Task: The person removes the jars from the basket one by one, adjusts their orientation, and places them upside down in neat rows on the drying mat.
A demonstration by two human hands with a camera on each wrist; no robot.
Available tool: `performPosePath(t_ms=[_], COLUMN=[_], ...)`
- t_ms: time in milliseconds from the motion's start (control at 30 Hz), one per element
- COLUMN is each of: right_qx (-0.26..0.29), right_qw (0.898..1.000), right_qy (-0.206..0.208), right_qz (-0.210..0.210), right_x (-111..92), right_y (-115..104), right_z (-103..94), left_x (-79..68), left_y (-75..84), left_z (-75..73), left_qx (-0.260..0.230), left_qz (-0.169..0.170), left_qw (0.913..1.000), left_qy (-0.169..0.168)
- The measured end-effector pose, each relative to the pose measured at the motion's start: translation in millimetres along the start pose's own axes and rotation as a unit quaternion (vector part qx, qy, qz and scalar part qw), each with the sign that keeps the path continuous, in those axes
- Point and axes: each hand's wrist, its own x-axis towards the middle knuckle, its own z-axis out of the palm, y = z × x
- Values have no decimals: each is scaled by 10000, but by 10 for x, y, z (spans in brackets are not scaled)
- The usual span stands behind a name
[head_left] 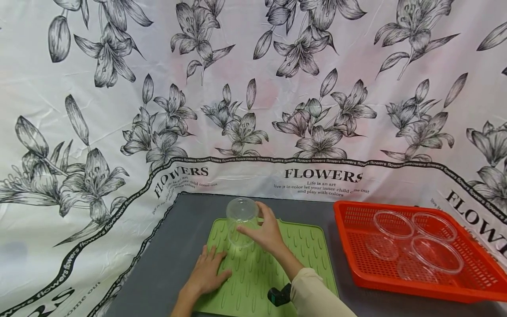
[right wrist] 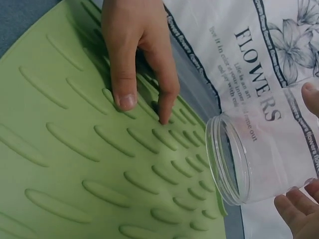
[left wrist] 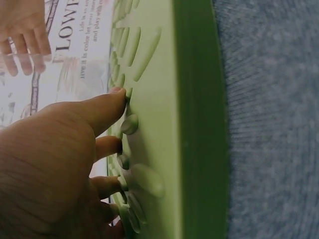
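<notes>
A clear plastic jar (head_left: 239, 224) is in my right hand (head_left: 268, 232), gripped round its side with the thumb across the near face. In the right wrist view the jar's ridged, open mouth (right wrist: 232, 159) faces the green mat (right wrist: 60, 164), apart from it. The mat (head_left: 257, 281) has raised oval ribs and lies on the dark table. My left hand (head_left: 207, 269) rests on the mat's left side, fingers spread, holding nothing. Up close, the left wrist view shows that hand (left wrist: 55, 149) with its fingertips on the ribs.
To the right stands a red plastic basket (head_left: 343, 246) holding three clear round containers (head_left: 435, 255). A white flower-printed cloth (head_left: 245, 176) hangs behind and left of the grey table (head_left: 158, 264). A small black device (head_left: 279, 296) sits at my right wrist.
</notes>
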Motion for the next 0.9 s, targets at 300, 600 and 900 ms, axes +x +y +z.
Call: performPosePath(t_ms=[300,600,900], right_qx=[71,-159,-187], right_qw=[9999,9997,9991], right_qy=[-71,-121,-230], right_qz=[32,158,288], right_x=[44,79,81], right_y=[55,83,52], right_z=[95,265,426], left_x=[5,2,10], left_y=[-23,-3,-26], left_z=[23,-8,40], left_qx=[52,108,70], left_qz=[-75,-157,-89], left_qw=[9999,9998,9999], left_qy=[-115,-105,-22])
